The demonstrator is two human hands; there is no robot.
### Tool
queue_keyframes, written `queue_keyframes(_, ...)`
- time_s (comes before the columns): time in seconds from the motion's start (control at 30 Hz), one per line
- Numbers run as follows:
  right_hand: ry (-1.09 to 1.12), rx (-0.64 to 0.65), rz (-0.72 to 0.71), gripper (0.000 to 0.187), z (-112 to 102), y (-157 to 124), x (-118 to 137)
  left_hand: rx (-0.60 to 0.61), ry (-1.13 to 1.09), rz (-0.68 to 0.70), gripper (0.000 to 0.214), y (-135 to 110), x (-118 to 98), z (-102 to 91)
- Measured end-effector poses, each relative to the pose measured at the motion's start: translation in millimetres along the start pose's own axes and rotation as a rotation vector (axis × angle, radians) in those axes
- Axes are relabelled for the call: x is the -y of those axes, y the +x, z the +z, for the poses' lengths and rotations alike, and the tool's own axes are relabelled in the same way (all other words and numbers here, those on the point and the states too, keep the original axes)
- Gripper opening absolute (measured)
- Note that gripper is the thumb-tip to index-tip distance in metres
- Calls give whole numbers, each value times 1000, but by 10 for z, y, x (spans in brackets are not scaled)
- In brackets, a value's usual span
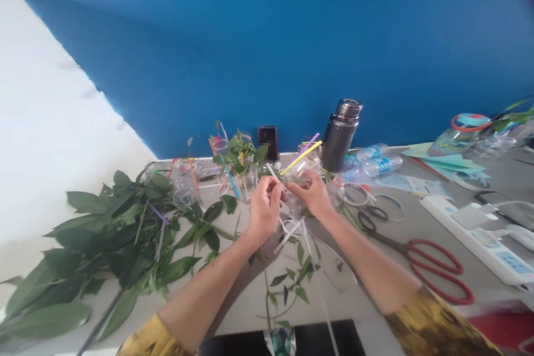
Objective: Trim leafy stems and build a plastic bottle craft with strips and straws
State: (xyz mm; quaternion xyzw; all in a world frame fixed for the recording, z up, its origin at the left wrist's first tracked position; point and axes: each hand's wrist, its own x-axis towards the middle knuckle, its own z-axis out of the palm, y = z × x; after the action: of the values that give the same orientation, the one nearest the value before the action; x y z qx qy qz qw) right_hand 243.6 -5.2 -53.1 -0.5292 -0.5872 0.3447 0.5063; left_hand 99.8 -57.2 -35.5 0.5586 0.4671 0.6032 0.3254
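Note:
My left hand (266,204) is closed in a pinch on a narrow white strip (272,171), whose end sticks up above the fingers. Beside it, my right hand (312,196) curls its fingers against a clear plastic container (307,169). A yellow straw (302,157) and a purple straw (309,144) rise at that container, slanting up to the right. Loops of white ribbon (292,233) hang below both hands, a long tail running towards the table's front. Blur and the fingers hide exactly where strip and container meet.
Leafy branches (108,239) cover the left side. A thin vine (292,283) lies in front. Behind stand straw-filled plastic cups (246,169), a phone (267,142) and a dark flask (342,136). Red-handled scissors (436,264), water bottles (381,164) and a power strip (479,236) lie right.

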Motion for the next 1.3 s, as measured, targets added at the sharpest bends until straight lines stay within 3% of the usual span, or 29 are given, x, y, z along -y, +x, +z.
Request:
queue_keyframes(0.2, -103, 111, -13, 56, -50, 23, 18, -10, 172, 123, 8, 163, 8, -162)
queue_keyframes(0.33, -206, 161, -42, 54, -68, 17, 17, -14, 178, 89, 8, 186, 4, -195)
queue_keyframes(0.6, -440, 149, -66, 52, -78, 0, 58, -9, 214, 119, 8, 186, -6, -185)
queue_keyframes(0.97, -472, 133, -16, 55, -74, -28, 116, 1, 117, -4, 12, 316, 74, -151)
queue_keyframes(1.3, -512, 123, -28, 52, -63, -45, 143, 15, 102, 18, 12, 340, 117, -127)
